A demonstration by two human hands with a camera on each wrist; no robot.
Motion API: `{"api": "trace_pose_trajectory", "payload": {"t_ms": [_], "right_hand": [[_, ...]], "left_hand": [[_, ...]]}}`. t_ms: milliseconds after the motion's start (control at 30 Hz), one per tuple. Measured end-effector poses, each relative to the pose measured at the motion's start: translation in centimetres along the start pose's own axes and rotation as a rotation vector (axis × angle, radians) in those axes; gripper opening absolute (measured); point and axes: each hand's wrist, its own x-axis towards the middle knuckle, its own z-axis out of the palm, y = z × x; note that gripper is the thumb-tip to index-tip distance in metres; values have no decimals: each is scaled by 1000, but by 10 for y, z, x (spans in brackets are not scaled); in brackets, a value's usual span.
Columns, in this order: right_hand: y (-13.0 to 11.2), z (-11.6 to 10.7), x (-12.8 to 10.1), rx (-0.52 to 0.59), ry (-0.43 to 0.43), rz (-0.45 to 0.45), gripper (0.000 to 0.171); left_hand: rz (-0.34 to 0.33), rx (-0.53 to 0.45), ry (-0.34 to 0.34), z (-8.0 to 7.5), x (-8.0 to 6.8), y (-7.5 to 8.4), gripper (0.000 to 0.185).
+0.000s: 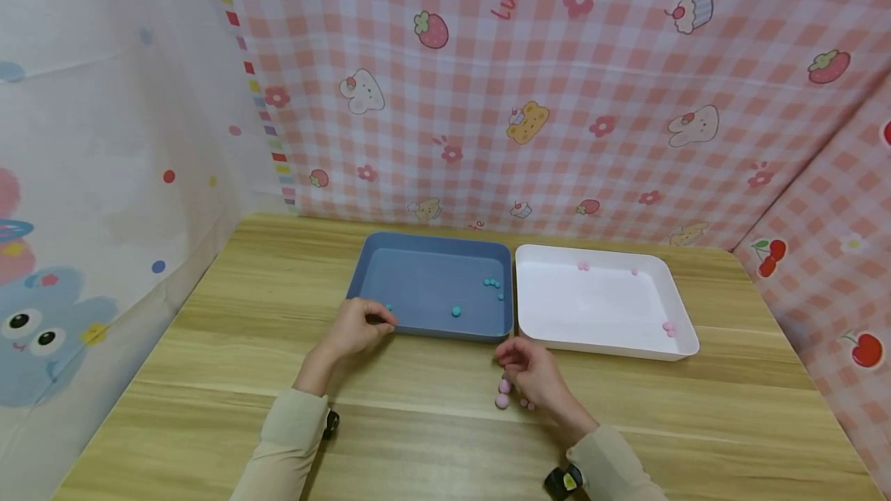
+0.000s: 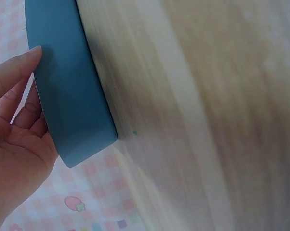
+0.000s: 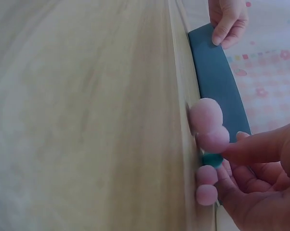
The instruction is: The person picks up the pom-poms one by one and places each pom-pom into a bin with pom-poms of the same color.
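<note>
My left hand [image 1: 358, 327] is at the near left corner of the blue tray [image 1: 425, 242]. Its thumb lies at the rim in the left wrist view, with the other fingers behind the tray wall [image 2: 68, 96]. In front of the gap between the trays, my right hand [image 1: 536, 373] pinches a teal pom-pom [image 3: 212, 160] between thumb and fingers. Beside these fingertips lie larger pink pom-poms [image 3: 206, 115] and smaller pink pom-poms [image 3: 206, 194] on the table. Several teal pom-poms [image 1: 456, 311] are in the blue tray.
A white tray [image 1: 605, 345] stands to the right of the blue one and holds several pink pom-poms [image 1: 669, 326]. Both trays stand on the wooden table [image 1: 418, 424]. Behind it hangs a pink checked cloth [image 1: 473, 83].
</note>
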Motion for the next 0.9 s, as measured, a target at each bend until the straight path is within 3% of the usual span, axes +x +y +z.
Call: {"api": "trace_pose_trajectory", "payload": {"t_ms": [100, 333, 733, 900], "right_hand": [[2, 0, 0, -6, -29, 21, 32], [4, -1, -1, -67, -62, -62, 30], [2, -5, -2, -49, -74, -58, 25], [-8, -7, -1, -33, -76, -108, 24]], "left_hand": [[0, -1, 6, 0, 0, -1, 6], [3, -6, 10, 1, 0, -1, 6], [6, 16, 11, 1, 0, -1, 6], [9, 11, 13, 1, 0, 0, 5]]}}
